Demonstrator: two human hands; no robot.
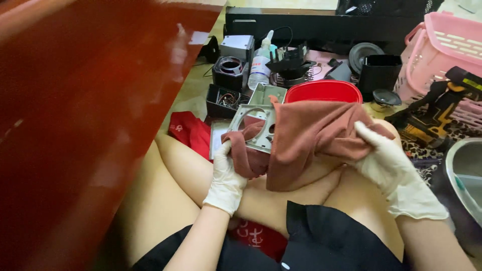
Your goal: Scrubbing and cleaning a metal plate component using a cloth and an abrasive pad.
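**Cluttered floor**

The pale floor (193, 88) carries a scatter of parts. A red cloth (191, 131) lies near left, beside an open black box (222, 102) of wires. Farther off stand a dark speaker housing (228, 72) and a clear squeeze bottle (260, 64). A red tub (324, 92) sits mid-scene; a pink basket (442, 50) and cordless drill (437, 113) lie right.

I had one view only, from the head camera, which looked steeply down and forward, close over the rust-brown cloth (314, 135), with a pink basket (442, 50) beyond it to the right.
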